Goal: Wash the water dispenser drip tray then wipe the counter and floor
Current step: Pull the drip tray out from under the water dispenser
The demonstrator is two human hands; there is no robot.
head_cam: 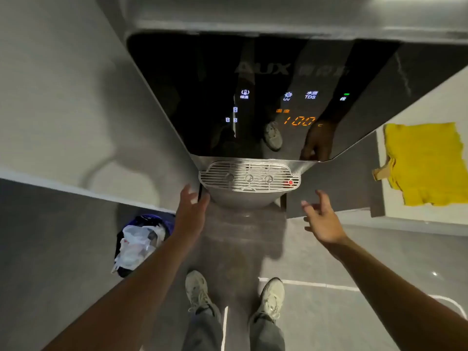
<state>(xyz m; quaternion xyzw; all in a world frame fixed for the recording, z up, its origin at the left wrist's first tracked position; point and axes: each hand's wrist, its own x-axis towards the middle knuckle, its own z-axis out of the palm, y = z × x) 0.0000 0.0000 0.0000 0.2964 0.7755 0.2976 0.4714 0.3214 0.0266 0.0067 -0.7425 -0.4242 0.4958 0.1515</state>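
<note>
The grey tiled floor (329, 262) fills the lower part of the view. On it stands the water dispenser (202, 84), seen from above, with a glossy black front panel that shows the letters AUX, some blue icons and an orange "100". To the right of the dispenser there is a white table (387, 198), and on it a crumpled yellow cloth (425, 163) lies flat, well apart from the hands. At the lower left a trash bin (141, 239) with a dark blue liner stands on the floor and holds white plastic bags.

The drip tray (249, 179) sits in its place at the bottom of the black panel, a silver grille over a grey rounded basin. The left hand (191, 209) is at the left end of the tray with its fingers straight and a little apart, the thumb beside the basin; I cannot tell if it touches. The right hand (323, 221) is in the air to the right of the tray, fingers spread, holding nothing and not touching it.

Two pale sneakers (271, 297) stand on the floor below the tray. A small red dot (290, 182) shows at the right end of the grille.
</note>
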